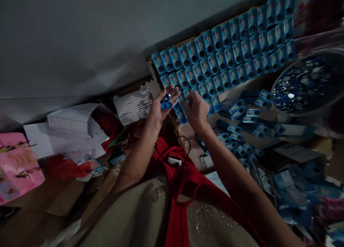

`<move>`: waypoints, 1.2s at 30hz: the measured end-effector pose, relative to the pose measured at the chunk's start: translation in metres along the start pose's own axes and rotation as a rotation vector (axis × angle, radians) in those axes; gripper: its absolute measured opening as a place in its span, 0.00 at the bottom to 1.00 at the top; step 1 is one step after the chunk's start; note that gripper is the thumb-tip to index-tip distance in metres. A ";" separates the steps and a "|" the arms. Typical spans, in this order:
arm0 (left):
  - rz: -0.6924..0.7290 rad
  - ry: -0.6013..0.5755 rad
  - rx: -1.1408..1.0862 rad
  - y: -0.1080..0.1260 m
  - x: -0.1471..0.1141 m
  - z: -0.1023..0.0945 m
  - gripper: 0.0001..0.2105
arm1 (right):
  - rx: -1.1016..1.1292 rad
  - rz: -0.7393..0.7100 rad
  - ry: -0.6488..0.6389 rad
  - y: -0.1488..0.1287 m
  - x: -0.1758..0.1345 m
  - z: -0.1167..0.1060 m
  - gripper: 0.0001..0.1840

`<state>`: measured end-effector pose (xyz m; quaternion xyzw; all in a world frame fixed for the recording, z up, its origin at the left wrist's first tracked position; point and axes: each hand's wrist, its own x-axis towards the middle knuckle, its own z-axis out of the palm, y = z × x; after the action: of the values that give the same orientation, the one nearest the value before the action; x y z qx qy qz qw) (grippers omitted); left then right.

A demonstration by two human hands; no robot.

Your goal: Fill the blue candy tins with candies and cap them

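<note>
My left hand (pixel 160 105) is turned palm up with its fingers partly spread, and several small round blue caps (pixel 166 104) rest in it. To its right, my right hand (pixel 196 110) is closed, thumb and fingers drawn together; whatever they hold, if anything, is hidden. It hovers over the near left part of several rows of small blue rectangular packs (pixel 225 37). Each pack has a printed label and a dark round spot near its lower end. The rows stand in a shallow cardboard tray (pixel 153 68).
A wide round tub (pixel 276 105) of blue and silvery round pieces stands at the right. Loose bundles of blue packs (pixel 236 136) lie nearer me. A dark printed box (pixel 264 180), white papers (pixel 61 139) and a pink bag (pixel 20 166) lie around. A grey wall (pixel 80 43) rises behind.
</note>
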<state>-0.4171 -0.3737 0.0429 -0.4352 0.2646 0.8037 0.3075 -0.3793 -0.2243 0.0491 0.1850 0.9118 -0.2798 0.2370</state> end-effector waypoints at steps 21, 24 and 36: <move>-0.047 0.033 0.004 -0.012 0.022 0.021 0.12 | -0.184 0.141 -0.076 0.042 0.054 -0.005 0.07; -0.038 0.061 0.026 -0.013 0.029 0.020 0.11 | -0.223 0.127 -0.089 0.041 0.055 -0.009 0.10; 0.236 0.021 0.317 -0.028 0.000 0.033 0.18 | 0.398 -0.252 -0.005 -0.006 -0.010 0.000 0.10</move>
<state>-0.4148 -0.3320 0.0543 -0.3559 0.4402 0.7778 0.2730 -0.3736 -0.2316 0.0571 0.1123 0.8539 -0.4818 0.1616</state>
